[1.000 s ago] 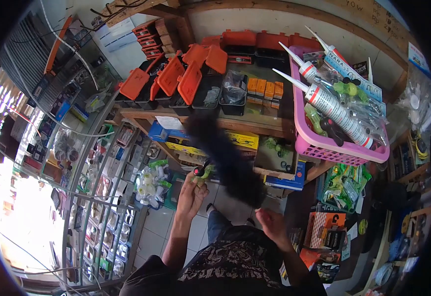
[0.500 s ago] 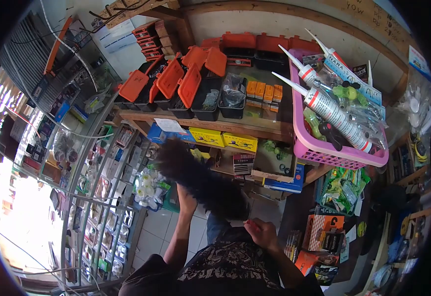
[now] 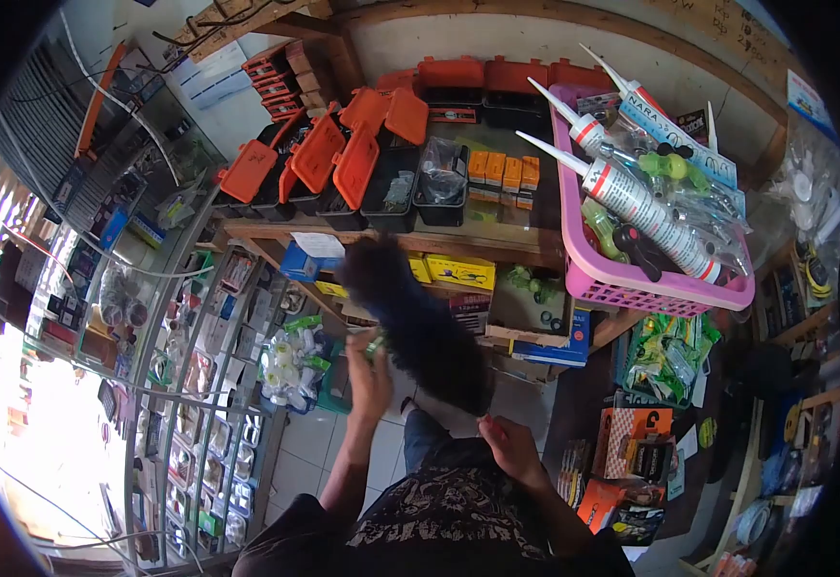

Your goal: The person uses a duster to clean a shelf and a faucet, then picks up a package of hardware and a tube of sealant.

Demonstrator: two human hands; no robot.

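Observation:
A dark, fluffy feather duster [image 3: 430,341] slants across the middle of the view, its far end in front of the shelf edge. My right hand [image 3: 516,450] is closed around its red handle, close to my shirt. Left of the duster, my left hand [image 3: 369,385] is raised with its fingers closed on a small green-and-white item [image 3: 374,344], too small and partly covered to name. Behind the duster, yellow boxes [image 3: 458,272] on the lower shelf are partly hidden.
Black bins with orange lids [image 3: 333,159] line the wooden shelf [image 3: 410,247] ahead. A pink basket [image 3: 661,293] of sealant tubes overhangs at right. Glass display shelving [image 3: 189,385] stands at left. A bag of white-and-green items [image 3: 290,361] sits low beside my left hand.
My left hand has come up from behind the duster and now shows a small green-and-white item. The duster's far end has swung right and upward; my right hand keeps its grip.

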